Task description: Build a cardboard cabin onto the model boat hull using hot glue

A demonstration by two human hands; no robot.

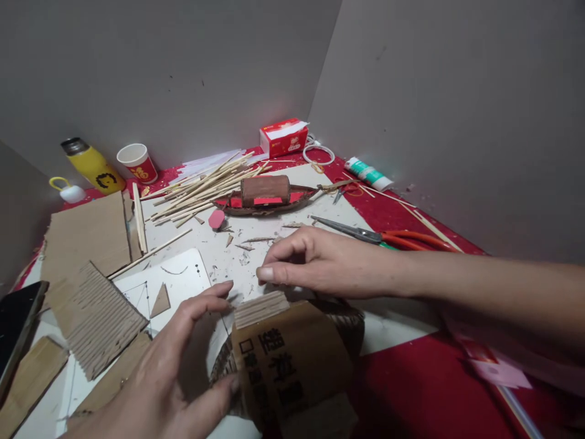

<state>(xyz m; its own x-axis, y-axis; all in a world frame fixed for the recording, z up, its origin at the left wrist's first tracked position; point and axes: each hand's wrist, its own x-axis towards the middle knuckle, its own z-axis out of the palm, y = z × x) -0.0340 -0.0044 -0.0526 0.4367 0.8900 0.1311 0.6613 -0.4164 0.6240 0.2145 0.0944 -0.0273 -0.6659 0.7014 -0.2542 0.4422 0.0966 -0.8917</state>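
Observation:
A curved brown cardboard piece [297, 360] with printed dark characters lies at the near edge, over a darker corrugated part [350, 320]. A ridged strip [261, 310] covers its far edge. My left hand [178, 353] is beside it on the left, fingers apart, with the thumb at the cardboard's side. Just beyond the strip, my right hand [301, 262] has its thumb and fingertips pinched together; anything between them is too small or hidden to make out. Past it stands a small boat model [265, 195] with a brown rounded canopy.
Scissors [361, 233] with orange handles lie behind my right wrist. Thin wooden sticks [196, 189] are heaped at the back. A cup [138, 163], yellow bottle [94, 166], tissue pack [284, 138] and glue tube [369, 174] line the far side. Corrugated cardboard [98, 320] lies left.

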